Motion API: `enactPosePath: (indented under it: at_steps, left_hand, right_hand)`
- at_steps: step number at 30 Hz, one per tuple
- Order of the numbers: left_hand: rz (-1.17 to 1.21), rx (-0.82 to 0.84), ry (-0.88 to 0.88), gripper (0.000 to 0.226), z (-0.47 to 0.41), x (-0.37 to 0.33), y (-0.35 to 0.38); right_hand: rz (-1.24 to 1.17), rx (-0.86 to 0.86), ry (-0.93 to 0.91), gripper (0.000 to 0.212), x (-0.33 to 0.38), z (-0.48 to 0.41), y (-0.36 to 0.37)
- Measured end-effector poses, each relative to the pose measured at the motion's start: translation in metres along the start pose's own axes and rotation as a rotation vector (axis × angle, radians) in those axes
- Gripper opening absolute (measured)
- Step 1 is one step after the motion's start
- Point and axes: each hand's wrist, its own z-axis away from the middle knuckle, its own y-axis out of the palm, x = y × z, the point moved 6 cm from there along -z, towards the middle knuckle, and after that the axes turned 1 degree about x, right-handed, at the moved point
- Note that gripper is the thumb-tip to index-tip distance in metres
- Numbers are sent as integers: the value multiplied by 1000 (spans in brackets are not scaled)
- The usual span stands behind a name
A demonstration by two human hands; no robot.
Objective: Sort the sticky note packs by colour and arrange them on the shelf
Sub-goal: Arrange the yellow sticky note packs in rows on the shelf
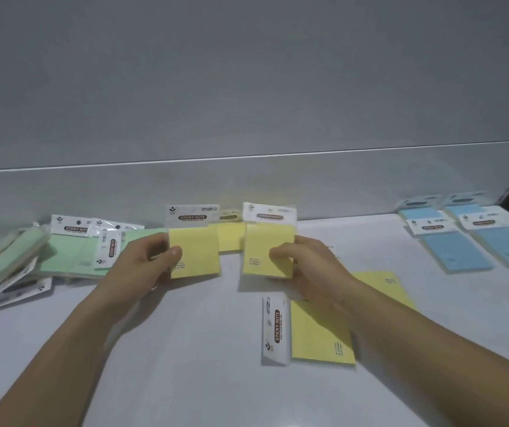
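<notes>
Hands, left [151,260] and right [304,268], each gripped a yellow pack [196,251]; best squared against the shelf [185,380] back edge, between green and blue.

Right arm hides part of a yellow pack [382,285] — green packs [3,257] blurred.

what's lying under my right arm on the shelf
Two yellow packs: one near the wrist, header pointing left, another beyond it, partly covered by the right hand and forearm. Anything beneath the arm is hidden.
</notes>
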Motion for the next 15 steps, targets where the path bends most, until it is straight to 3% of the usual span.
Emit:
enactPosePath:
  at_steps: [3,5,11,15]
  left_hand:
    - [25,25,29,31,1,1,5]
    - [51,38,39,15,2,-1,10]
    - [131,13,20,9,9,-4,37]
    - [78,-11,31,22,6,-1,43]
  right_hand:
    - [-3,22,30,27,-1,7,-10]
    - [18,58,29,27,1,14,-17]
    - [75,-38,-184,27,43,21,-60]
    - [254,-125,-246,26,72,13,-93]
